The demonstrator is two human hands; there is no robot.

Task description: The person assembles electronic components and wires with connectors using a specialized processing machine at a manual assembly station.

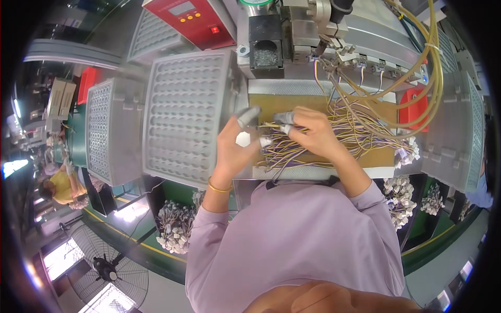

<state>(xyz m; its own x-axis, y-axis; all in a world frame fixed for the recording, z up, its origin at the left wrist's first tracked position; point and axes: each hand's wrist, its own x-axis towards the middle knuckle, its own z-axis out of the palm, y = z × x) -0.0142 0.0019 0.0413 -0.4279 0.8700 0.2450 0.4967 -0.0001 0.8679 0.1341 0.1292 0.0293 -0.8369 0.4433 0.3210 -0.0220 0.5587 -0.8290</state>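
Observation:
A bundle of thin yellow, purple and white wires point(334, 136) lies on a brown work mat point(383, 156) in front of me. My left hand point(235, 143) is at the bundle's left end, with index finger and thumb spread apart. Pale covers sit on its index fingertip and thumb. A white patch shows between these fingers; I cannot tell what it is. My right hand point(314, 133), also with covered fingertips, rests over the wires. Its index finger and thumb are pinched together around a wire near the bundle's left end.
To the left stands a pale tray point(185, 117) with rows of round hollows. A red control box point(193, 21) is behind it. A metal fixture point(360, 57) holds several wire ends at the back, under looping yellowish tubes point(432, 78). A red bin point(412, 107) is at right.

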